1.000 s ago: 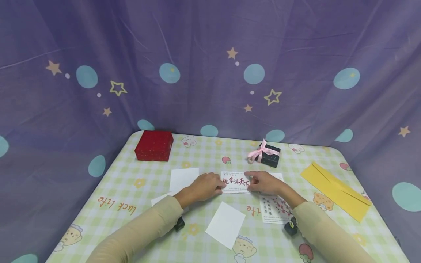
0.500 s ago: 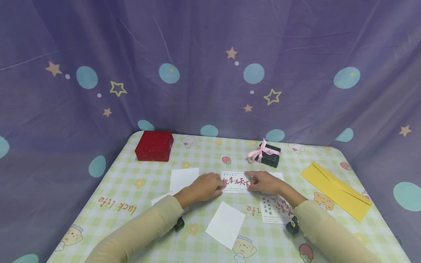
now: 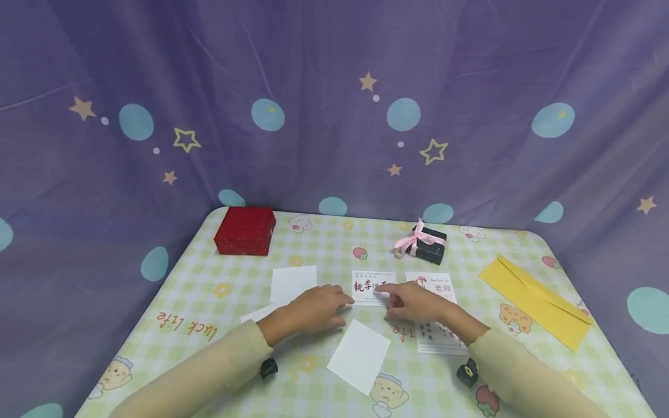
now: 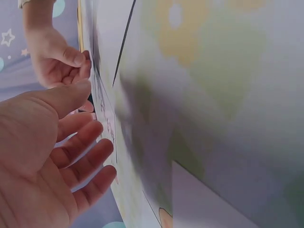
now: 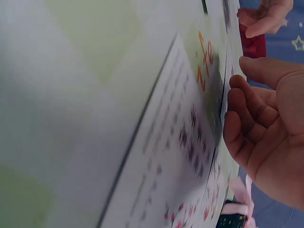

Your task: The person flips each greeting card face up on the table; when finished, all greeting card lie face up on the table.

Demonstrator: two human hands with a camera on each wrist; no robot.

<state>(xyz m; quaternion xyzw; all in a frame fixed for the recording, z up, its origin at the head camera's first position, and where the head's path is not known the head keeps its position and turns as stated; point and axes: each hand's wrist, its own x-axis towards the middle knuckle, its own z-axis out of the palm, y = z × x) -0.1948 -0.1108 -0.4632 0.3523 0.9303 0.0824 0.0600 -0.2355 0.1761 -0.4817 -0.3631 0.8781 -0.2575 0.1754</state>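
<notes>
A white card printed with red characters [image 3: 364, 288] lies flat at mid-table. My left hand [image 3: 313, 309] hovers just below and left of it, fingers loosely extended with nothing in them; the left wrist view shows the palm and spread fingers of this left hand [image 4: 61, 147]. Over the card's right part reaches my right hand [image 3: 416, 302], index finger extended and the others loosely bent. In the right wrist view, the right hand [image 5: 270, 118] holds nothing. Two more printed cards, an upper one [image 3: 442, 284] and a lower one [image 3: 441, 346], lie partly hidden by my right forearm.
Blank white cards lie at the left [image 3: 294, 281] and near the front [image 3: 359, 356]; another is partly under my left arm. Behind stand a red box [image 3: 244, 231] and a black box with pink ribbon [image 3: 430, 247]. A yellow envelope [image 3: 535, 302] lies right.
Both hands have left the middle card's side edges. The left moved down and leftward; the right shifted left and slightly nearer, uncovering the upper right card. The cards look unmoved.
</notes>
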